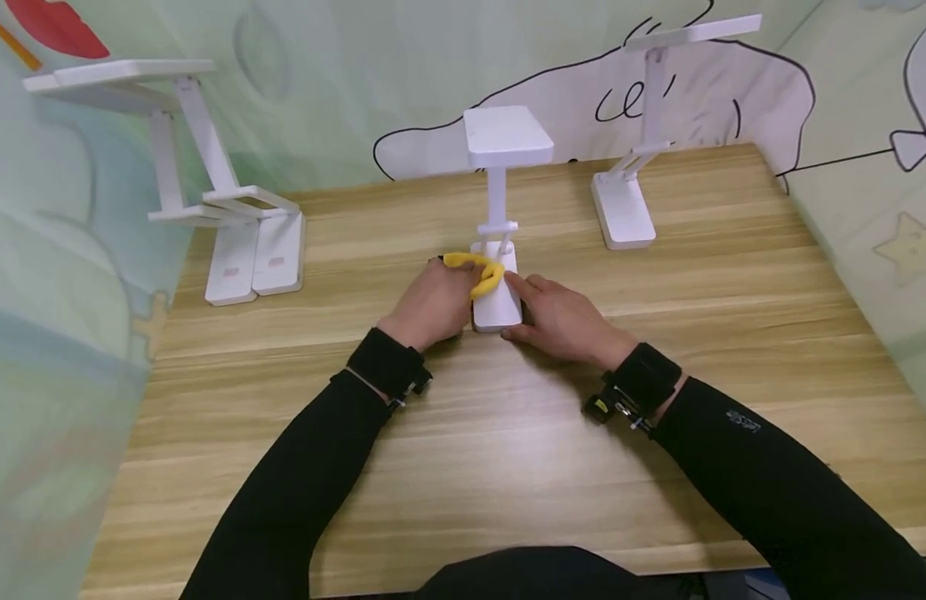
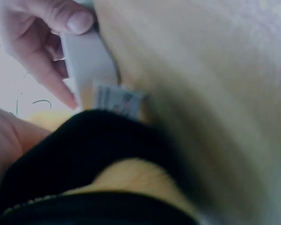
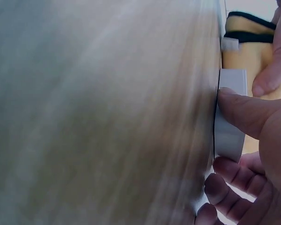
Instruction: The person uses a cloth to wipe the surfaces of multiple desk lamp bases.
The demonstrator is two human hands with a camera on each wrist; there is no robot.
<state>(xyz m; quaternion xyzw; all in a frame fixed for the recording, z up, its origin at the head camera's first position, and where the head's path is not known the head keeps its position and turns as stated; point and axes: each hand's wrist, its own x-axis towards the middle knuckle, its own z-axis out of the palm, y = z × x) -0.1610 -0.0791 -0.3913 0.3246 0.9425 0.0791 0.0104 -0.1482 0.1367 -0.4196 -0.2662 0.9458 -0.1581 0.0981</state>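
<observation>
A white desk lamp [image 1: 508, 137] with a flat square head stands upright near the table's middle. My left hand [image 1: 437, 304] grips a yellow cloth [image 1: 490, 281], bunched against the top and left side of the lamp's base [image 1: 498, 313]. Black trim and a small printed label [image 2: 119, 99] show on the cloth in the left wrist view. From the right, my right hand [image 1: 563, 321] holds the base, its thumb [image 3: 236, 107] on the front edge and its fingers along the side. Part of the cloth is hidden under my left hand.
Two more white lamps, with bases side by side [image 1: 232, 262] [image 1: 278, 254], stand at the table's left. Another white lamp [image 1: 623, 212] stands at the back right. Patterned fabric [image 1: 320, 92] hangs around the wooden table [image 1: 432, 467].
</observation>
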